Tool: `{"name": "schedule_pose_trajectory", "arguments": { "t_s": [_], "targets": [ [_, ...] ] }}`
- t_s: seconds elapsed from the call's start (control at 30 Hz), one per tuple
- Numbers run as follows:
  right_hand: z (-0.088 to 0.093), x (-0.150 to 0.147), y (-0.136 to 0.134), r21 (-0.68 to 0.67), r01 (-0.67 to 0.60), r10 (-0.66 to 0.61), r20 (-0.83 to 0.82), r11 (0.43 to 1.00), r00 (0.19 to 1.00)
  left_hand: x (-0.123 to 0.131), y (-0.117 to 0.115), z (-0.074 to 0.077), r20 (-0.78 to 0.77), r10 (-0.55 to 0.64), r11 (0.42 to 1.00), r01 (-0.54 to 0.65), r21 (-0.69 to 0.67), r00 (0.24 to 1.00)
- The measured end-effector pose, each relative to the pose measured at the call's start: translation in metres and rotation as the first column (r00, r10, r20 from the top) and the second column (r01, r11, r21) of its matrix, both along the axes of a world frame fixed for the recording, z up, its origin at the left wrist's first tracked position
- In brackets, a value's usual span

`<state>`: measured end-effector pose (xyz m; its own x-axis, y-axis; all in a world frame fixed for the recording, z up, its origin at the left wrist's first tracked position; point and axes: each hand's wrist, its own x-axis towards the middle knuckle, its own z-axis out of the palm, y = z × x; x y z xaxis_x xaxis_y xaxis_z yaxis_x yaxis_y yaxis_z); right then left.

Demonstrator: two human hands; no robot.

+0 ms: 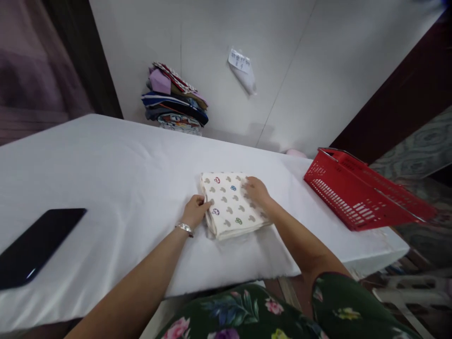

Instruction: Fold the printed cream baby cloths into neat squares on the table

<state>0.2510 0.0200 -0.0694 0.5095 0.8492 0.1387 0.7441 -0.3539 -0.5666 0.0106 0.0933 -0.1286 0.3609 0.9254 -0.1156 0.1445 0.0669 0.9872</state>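
A folded cream cloth [231,207] with small mushroom prints lies on the white-covered table in front of me. At its left edge, my left hand [196,210] pinches the layers, thumb on top and the other fingers partly hidden by the edge. A silver bracelet circles that wrist. My right hand [257,190] rests on the upper right part of the cloth, its fingers slightly blurred and laid over the fabric.
A red plastic basket [360,193] stands at the table's right end. A dark phone-like slab [38,247] lies at the left. Folded fabrics [176,101] are stacked by the wall behind the white table [134,165]. A paper label [240,61] hangs on the wall.
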Motion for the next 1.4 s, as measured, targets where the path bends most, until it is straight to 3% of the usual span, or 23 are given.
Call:
{"name": "schedule_pose_trajectory", "arguments": {
  "t_s": [0.07,0.17,0.37,0.53,0.6,0.7,0.8,0.97,1.1,1.23,1.33,1.4],
  "targets": [
    [-0.001,0.021,-0.019,-0.135,0.108,-0.129,-0.159,0.985,0.979,0.0,0.0,0.001,0.002,0.008,1.0,-0.008,-0.009,1.0],
    [-0.006,0.034,-0.038,-0.23,0.085,-0.187,-0.467,0.969,0.864,0.001,-0.002,0.003,0.014,0.014,1.0,-0.014,-0.022,1.0],
    [-0.012,0.019,-0.035,-0.104,0.045,-0.107,-0.733,0.994,0.672,0.001,0.005,0.003,0.079,0.065,0.998,-0.066,0.001,0.995],
    [-0.019,-0.007,-0.008,0.111,0.107,0.028,-0.81,0.988,0.586,-0.015,0.033,0.007,0.075,0.245,0.965,-0.251,0.076,0.967],
    [-0.023,-0.015,0.002,0.08,0.117,-0.009,-0.79,0.99,0.613,-0.024,0.041,0.009,-0.013,0.296,0.95,-0.293,0.108,0.955],
    [-0.027,-0.018,0.009,-0.026,0.093,-0.084,-0.714,0.995,0.695,-0.032,0.045,0.009,-0.151,0.277,0.953,-0.252,0.165,0.949],
    [-0.028,-0.014,0.002,-0.013,0.059,-0.052,-0.673,0.998,0.738,-0.032,0.045,0.007,-0.165,0.243,0.96,-0.213,0.179,0.956],
    [-0.03,-0.011,-0.034,0.221,0.124,-0.012,-0.448,0.967,0.894,-0.03,0.043,0.006,-0.156,0.243,0.964,-0.221,0.147,0.958],
    [-0.032,-0.02,-0.072,0.476,0.005,0.135,-0.259,0.879,0.956,-0.035,0.03,0.018,-0.16,0.298,0.933,-0.252,0.259,0.941],
    [-0.035,-0.034,-0.093,0.56,-0.228,0.293,-0.028,0.796,0.956,-0.043,-0.007,0.041,-0.189,0.355,0.832,-0.217,0.51,0.915],
    [-0.037,-0.04,-0.097,0.55,-0.355,0.355,0.111,0.756,0.928,-0.049,-0.039,0.05,-0.271,0.223,0.685,0.047,0.727,0.936],
    [-0.038,-0.041,-0.097,0.503,-0.431,0.392,0.187,0.749,0.901,-0.053,-0.054,0.047,-0.37,0.136,0.582,0.228,0.78,0.919]
  ]
}}
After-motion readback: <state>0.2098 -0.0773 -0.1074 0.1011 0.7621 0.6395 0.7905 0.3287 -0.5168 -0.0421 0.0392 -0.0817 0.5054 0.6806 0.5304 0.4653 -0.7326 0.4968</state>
